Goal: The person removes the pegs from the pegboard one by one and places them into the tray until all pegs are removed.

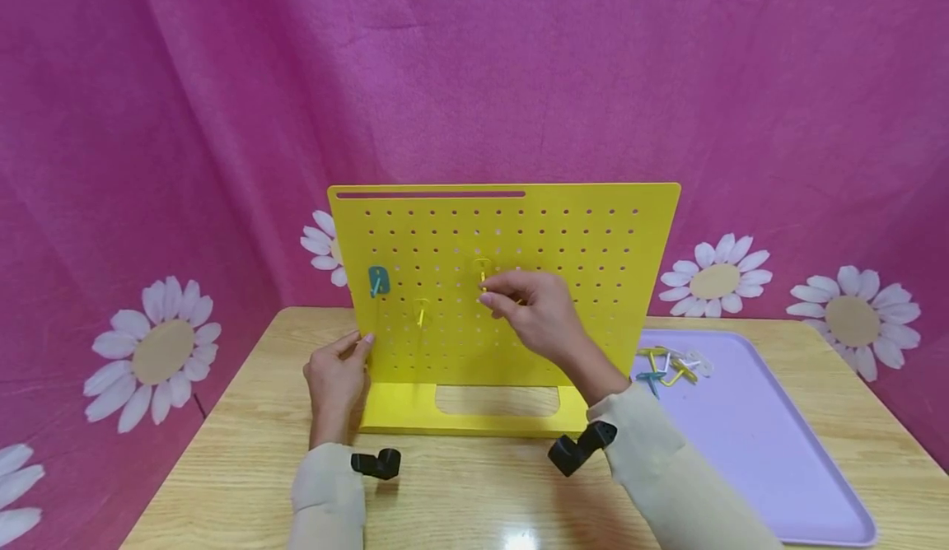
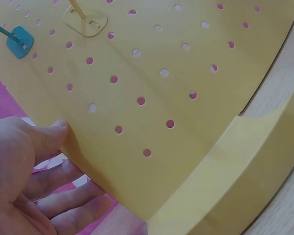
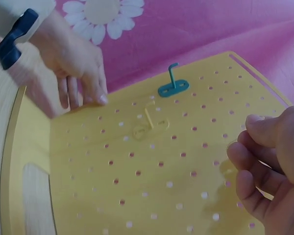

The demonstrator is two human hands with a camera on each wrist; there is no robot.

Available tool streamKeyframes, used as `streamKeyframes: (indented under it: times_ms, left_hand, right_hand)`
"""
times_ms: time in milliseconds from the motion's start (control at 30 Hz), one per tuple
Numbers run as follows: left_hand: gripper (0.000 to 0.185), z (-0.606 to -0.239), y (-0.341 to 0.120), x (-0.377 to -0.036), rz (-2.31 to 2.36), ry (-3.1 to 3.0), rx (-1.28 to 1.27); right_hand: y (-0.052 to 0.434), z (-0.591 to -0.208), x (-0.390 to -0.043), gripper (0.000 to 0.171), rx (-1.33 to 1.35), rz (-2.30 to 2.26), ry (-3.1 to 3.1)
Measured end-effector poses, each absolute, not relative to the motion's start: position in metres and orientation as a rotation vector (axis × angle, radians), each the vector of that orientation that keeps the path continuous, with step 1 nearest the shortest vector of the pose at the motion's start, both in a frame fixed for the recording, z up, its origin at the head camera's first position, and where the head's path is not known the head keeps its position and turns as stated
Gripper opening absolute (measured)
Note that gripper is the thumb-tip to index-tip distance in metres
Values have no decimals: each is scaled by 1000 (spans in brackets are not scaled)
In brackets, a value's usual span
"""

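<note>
A yellow pegboard (image 1: 593,196) stands upright on its base on the wooden table. My left hand (image 1: 337,369) grips its left edge; in the left wrist view the thumb (image 2: 54,134) lies on the front face and the fingers go behind. With thumb and forefinger my right hand (image 1: 544,315) pinches a yellow hook (image 1: 483,268) against the upper middle of the board. In the right wrist view the fingers hide most of that hook. A teal hook (image 1: 379,280) sits near the board's left edge, and another yellow hook (image 1: 421,313) sits lower, between the two.
To the right lies a lilac tray (image 1: 756,451), with several yellow, white and teal hooks (image 1: 670,366) heaped at its far left corner. Behind the table hangs a pink cloth (image 1: 474,81) with white daisies. The board's base (image 1: 400,408) has a cutout at its middle.
</note>
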State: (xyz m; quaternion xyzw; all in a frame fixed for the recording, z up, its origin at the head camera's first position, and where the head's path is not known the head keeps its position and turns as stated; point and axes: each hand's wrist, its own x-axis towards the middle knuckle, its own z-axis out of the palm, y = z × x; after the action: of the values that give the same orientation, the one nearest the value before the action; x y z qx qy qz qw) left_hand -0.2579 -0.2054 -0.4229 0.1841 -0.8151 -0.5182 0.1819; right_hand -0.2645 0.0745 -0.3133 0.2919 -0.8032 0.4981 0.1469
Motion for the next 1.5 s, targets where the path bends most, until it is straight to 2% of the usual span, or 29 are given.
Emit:
streamKeyframes:
  times_ms: [867,1500]
  left_hand:
    - [43,-426,-203,-260,-1463,-2292,530]
    - [42,-425,-202,-259,-1469,-2285,543]
  right_hand:
    - [178,-340,-232,12,584,1239,-2386]
    - [240,-365,-223,15,453,1073,-2391]
